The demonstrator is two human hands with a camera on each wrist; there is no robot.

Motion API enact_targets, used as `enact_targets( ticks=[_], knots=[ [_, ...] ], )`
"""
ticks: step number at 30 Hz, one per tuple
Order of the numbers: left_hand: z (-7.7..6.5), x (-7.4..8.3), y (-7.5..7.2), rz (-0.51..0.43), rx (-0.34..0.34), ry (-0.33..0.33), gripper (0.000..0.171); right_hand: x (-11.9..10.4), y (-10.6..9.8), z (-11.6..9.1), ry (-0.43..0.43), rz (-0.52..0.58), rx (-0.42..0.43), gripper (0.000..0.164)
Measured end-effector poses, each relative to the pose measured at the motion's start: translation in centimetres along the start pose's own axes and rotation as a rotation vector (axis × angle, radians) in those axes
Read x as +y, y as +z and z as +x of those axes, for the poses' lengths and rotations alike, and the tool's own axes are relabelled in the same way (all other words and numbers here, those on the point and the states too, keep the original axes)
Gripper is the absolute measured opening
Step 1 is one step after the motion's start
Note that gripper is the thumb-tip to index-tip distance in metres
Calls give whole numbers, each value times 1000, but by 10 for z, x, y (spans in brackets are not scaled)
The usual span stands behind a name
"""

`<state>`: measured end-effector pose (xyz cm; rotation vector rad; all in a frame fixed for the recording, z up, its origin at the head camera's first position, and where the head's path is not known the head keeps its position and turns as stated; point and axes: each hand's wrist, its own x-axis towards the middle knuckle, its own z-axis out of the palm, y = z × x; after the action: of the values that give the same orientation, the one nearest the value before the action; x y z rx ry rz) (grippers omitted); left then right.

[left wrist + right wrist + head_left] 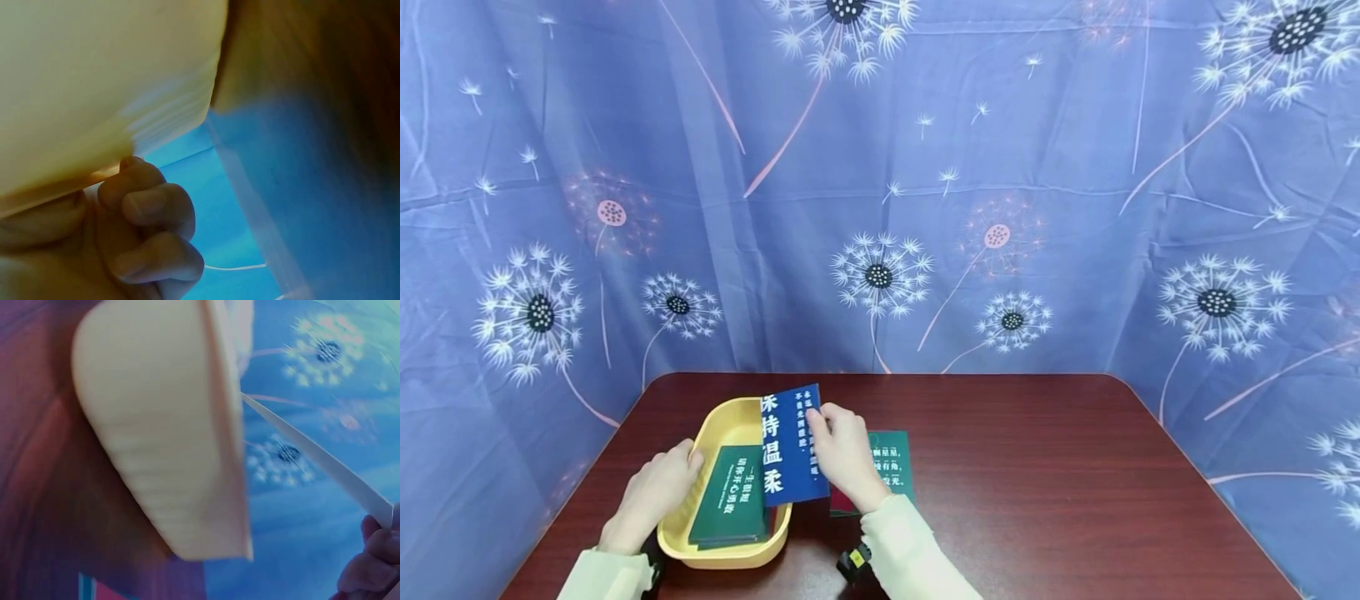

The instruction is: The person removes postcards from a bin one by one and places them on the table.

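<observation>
My left hand (658,493) grips the left rim of a yellow plastic basket (724,560). In the left wrist view its curled fingers (159,256) lie against the basket's edge. My right hand (850,457) pinches a dark blue card (792,467) with white Chinese characters by its right side, thumb on the printed face. The card is tilted up over the basket's right rim. The right wrist view shows it edge-on as a thin card (319,453) between the fingers. Inside the basket lies a green card (730,500) with white characters, with more cards beneath.
On the table (1037,483), partly behind my right forearm, lie a green card (892,454) and a dark red one (841,502). A black and yellow object (852,561) shows beside the right sleeve. A blue dandelion-patterned curtain (940,167) hangs around the table.
</observation>
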<state>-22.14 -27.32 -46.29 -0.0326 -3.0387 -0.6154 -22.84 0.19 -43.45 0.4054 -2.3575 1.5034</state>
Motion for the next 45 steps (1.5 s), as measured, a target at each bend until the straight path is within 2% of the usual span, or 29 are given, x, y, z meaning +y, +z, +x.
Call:
enact_targets(
  ticks=[5, 13, 19, 27, 33, 45],
  knots=[
    [-1, 1, 0, -2, -3, -3, 26, 12, -26, 2, 45, -26, 38, 37],
    [-2, 1, -2, -2, -6, -7, 27, 34, -66, 3, 195, 14, -30, 35],
    [-1, 0, 0, -1, -6, -8, 28, 58, -90, 3, 313, -112, -55, 31],
    [-1, 0, -1, 6, -6, -7, 29, 81, -104, 3, 434, -170, -108, 36],
    [-1, -1, -1, -2, -19, -7, 28, 88, -110, 2, 513, -150, -133, 36],
    [0, 0, -1, 1, -17, -1, 27, 98, -108, -3, 574, -155, -170, 42]
  ],
)
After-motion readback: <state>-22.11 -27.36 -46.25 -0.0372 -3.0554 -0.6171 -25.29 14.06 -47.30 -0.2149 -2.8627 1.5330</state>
